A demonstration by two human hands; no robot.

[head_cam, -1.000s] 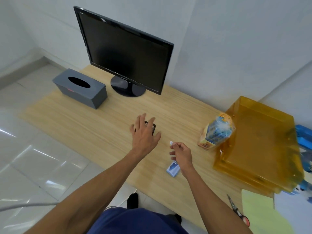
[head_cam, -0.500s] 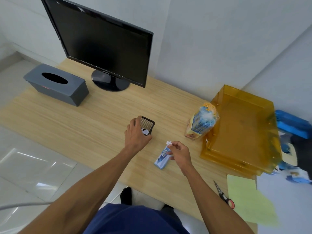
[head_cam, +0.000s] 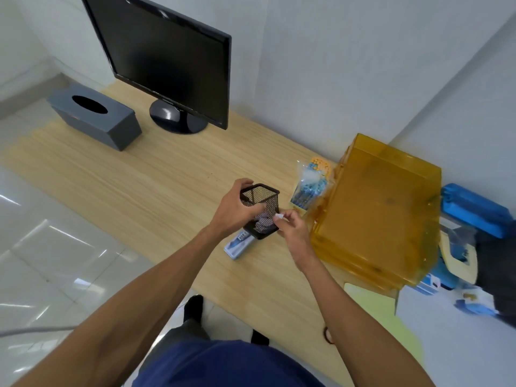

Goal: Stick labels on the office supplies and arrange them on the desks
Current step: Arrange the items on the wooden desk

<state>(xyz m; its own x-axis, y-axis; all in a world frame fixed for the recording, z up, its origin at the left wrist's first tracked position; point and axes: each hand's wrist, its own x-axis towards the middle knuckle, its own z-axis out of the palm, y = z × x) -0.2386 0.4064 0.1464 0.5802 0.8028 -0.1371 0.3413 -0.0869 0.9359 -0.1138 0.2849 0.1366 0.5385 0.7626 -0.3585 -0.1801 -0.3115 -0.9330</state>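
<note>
Raised off desk [head_cam: 139,191] to frame centre: mesh cup [head_cam: 262,202], gripped by left hand [head_cam: 233,212]; label [head_cam: 279,217] (small, white) pinched in right hand [head_cam: 293,229]. Labelling step; next, likely pressing label onto mesh.

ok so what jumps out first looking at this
The left hand gripping a tilted black mesh pen holder over the middle of the desk, with the right hand pinching a small white label right beside it. A big dark monitor stands back left, and amber trays fill the right end.
</note>
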